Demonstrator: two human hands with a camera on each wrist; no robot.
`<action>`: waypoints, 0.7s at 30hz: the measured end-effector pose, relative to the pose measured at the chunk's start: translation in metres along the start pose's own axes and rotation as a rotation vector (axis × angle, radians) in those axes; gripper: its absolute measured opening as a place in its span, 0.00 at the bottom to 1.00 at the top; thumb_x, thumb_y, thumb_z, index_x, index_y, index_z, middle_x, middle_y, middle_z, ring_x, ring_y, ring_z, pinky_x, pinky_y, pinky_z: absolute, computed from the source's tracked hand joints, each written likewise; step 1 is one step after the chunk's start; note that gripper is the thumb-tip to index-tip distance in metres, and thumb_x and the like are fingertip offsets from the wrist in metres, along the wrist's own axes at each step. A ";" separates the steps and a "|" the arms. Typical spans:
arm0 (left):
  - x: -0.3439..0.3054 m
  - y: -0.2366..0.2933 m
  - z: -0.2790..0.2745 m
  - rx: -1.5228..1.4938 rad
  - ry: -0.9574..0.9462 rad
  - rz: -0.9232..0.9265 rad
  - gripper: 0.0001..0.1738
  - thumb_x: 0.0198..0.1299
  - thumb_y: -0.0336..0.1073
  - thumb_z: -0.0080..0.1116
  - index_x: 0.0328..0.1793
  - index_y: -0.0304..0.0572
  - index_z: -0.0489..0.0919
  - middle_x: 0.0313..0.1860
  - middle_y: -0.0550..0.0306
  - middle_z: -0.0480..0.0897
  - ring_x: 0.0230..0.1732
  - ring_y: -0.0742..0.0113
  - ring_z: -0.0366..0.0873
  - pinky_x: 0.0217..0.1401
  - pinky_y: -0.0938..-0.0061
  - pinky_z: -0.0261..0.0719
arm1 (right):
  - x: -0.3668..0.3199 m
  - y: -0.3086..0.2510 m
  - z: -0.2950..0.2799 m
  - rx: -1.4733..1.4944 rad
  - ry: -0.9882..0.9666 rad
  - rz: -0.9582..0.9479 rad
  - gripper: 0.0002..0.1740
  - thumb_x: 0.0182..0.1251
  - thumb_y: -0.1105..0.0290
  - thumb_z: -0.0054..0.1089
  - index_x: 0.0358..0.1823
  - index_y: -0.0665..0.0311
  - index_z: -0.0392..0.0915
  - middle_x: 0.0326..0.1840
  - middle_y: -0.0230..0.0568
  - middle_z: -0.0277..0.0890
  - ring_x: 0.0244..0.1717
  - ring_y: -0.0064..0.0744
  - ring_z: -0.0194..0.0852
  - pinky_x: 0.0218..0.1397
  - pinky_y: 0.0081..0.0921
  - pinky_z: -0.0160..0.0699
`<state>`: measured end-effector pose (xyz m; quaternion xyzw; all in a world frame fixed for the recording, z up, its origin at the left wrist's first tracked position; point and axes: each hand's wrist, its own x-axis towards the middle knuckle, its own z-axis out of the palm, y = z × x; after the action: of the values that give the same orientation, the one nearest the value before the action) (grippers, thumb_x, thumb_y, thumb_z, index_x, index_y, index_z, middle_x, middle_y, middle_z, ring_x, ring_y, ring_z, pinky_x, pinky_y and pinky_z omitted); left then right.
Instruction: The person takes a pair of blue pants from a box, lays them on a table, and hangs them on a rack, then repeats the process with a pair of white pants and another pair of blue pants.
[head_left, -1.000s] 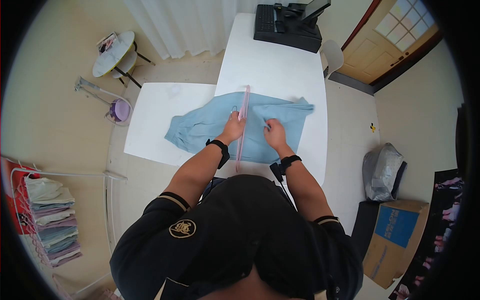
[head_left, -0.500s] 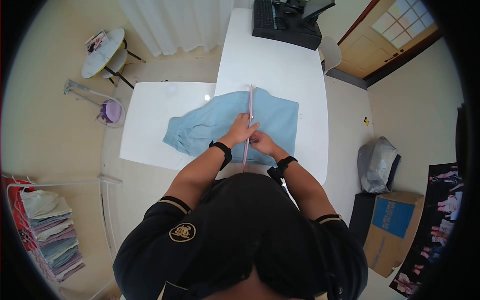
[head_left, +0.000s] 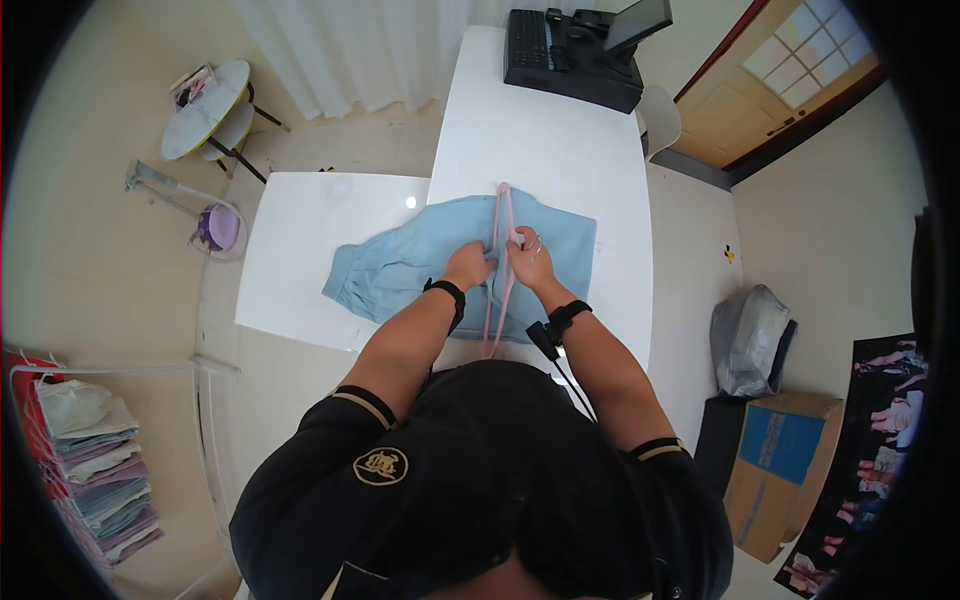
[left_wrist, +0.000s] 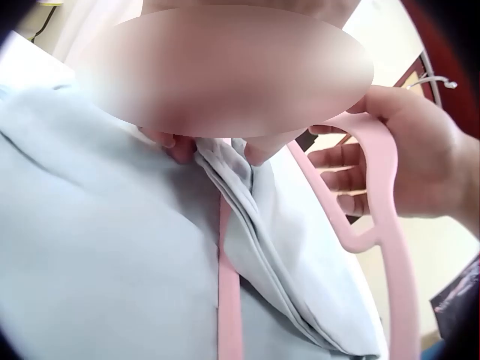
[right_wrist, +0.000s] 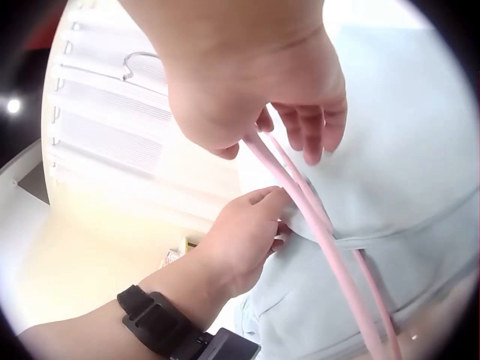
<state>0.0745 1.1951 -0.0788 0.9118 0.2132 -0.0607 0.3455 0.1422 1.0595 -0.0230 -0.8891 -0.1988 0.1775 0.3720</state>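
Observation:
Pale blue trousers [head_left: 405, 255] lie flat on the white table, their gathered end toward the left. Across them stands a pink hanger [head_left: 504, 188], tipped so that both its long bars show. My right hand [head_left: 533, 262] grips the hanger near its middle, by the metal hook [head_left: 536, 243]. In the right wrist view its thumb and index finger are on the pink bar [right_wrist: 322, 236], the other fingers hanging loose. My left hand [head_left: 467, 265] pinches a fold of the cloth [left_wrist: 262, 247] beside the hanger; a blurred patch covers most of it in the left wrist view.
A black keyboard and screen unit [head_left: 575, 60] stands at the table's far end. On the left are a rack of hung folded clothes [head_left: 110, 480] and a small round side table [head_left: 205, 115]. A cardboard box [head_left: 780, 475] and a silvery bag [head_left: 750, 340] sit on the right.
My right hand let go of the lifted right end of the trousers, met the left hand at the hanger, and now holds the hanger. My left hand moved from the hanger to the cloth.

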 end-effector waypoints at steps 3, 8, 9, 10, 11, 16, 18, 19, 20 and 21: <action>0.003 -0.002 -0.004 0.082 -0.068 -0.012 0.21 0.53 0.43 0.55 0.48 0.34 0.77 0.44 0.39 0.79 0.47 0.45 0.76 0.51 0.61 0.73 | 0.006 0.009 0.012 0.033 0.000 -0.040 0.25 0.61 0.60 0.47 0.57 0.65 0.66 0.28 0.50 0.78 0.31 0.48 0.78 0.39 0.38 0.74; -0.009 -0.009 -0.036 -0.510 -0.137 -0.045 0.17 0.60 0.40 0.49 0.50 0.36 0.74 0.42 0.51 0.80 0.44 0.61 0.76 0.44 0.68 0.72 | 0.014 0.038 0.019 0.007 0.036 -0.050 0.24 0.62 0.61 0.45 0.57 0.65 0.66 0.34 0.53 0.78 0.38 0.54 0.77 0.44 0.40 0.73; -0.019 -0.002 -0.051 -0.509 -0.134 -0.048 0.17 0.60 0.40 0.49 0.50 0.36 0.74 0.42 0.51 0.80 0.44 0.61 0.76 0.44 0.68 0.72 | 0.014 0.037 0.016 0.029 0.044 -0.049 0.24 0.62 0.62 0.45 0.57 0.65 0.67 0.31 0.51 0.79 0.35 0.50 0.79 0.41 0.39 0.75; -0.031 0.005 -0.066 -0.704 -0.145 -0.035 0.18 0.61 0.40 0.48 0.53 0.36 0.72 0.44 0.54 0.78 0.46 0.65 0.75 0.45 0.69 0.72 | 0.014 0.036 0.013 0.030 0.040 -0.050 0.24 0.62 0.62 0.45 0.57 0.65 0.67 0.31 0.51 0.79 0.35 0.50 0.79 0.41 0.39 0.75; -0.046 0.019 -0.084 -0.899 -0.153 -0.020 0.20 0.62 0.40 0.48 0.56 0.36 0.70 0.46 0.57 0.77 0.48 0.68 0.73 0.46 0.71 0.71 | 0.011 0.023 0.002 0.183 -0.009 0.022 0.23 0.62 0.63 0.47 0.57 0.66 0.68 0.29 0.49 0.78 0.31 0.43 0.78 0.37 0.35 0.75; -0.085 0.045 -0.143 -1.452 0.093 -0.071 0.20 0.65 0.35 0.43 0.61 0.34 0.64 0.54 0.52 0.73 0.55 0.63 0.71 0.57 0.67 0.69 | 0.019 0.023 -0.012 0.416 0.036 0.096 0.21 0.63 0.70 0.49 0.58 0.68 0.68 0.19 0.33 0.70 0.17 0.22 0.66 0.20 0.21 0.67; -0.091 0.036 -0.175 -1.652 0.084 0.190 0.19 0.66 0.34 0.39 0.61 0.35 0.64 0.56 0.51 0.72 0.57 0.60 0.70 0.60 0.63 0.68 | 0.018 0.029 -0.011 0.383 0.015 0.102 0.21 0.63 0.70 0.48 0.58 0.68 0.67 0.19 0.33 0.70 0.17 0.22 0.66 0.20 0.21 0.67; -0.094 0.035 -0.196 -1.702 0.101 0.272 0.19 0.66 0.33 0.37 0.61 0.35 0.64 0.57 0.50 0.72 0.58 0.58 0.70 0.60 0.61 0.68 | 0.020 0.032 -0.011 0.350 -0.002 0.109 0.21 0.63 0.70 0.48 0.58 0.68 0.67 0.19 0.33 0.70 0.17 0.22 0.66 0.20 0.21 0.67; -0.100 0.033 -0.217 -1.707 0.153 0.341 0.19 0.66 0.34 0.35 0.61 0.35 0.64 0.57 0.50 0.72 0.58 0.57 0.70 0.61 0.61 0.68 | 0.019 0.035 -0.010 0.286 -0.002 0.099 0.22 0.62 0.70 0.48 0.57 0.69 0.68 0.23 0.38 0.75 0.21 0.26 0.72 0.26 0.25 0.72; -0.106 0.029 -0.238 -1.710 0.209 0.407 0.19 0.67 0.34 0.34 0.61 0.35 0.64 0.57 0.49 0.72 0.58 0.56 0.70 0.61 0.60 0.68 | 0.015 0.033 -0.010 0.280 -0.011 0.095 0.22 0.62 0.70 0.48 0.57 0.69 0.68 0.23 0.38 0.75 0.21 0.26 0.72 0.26 0.25 0.72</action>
<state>-0.0178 1.2951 0.1454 0.3625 0.0498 0.2657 0.8919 0.1675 1.0395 -0.0435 -0.8361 -0.1318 0.2256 0.4824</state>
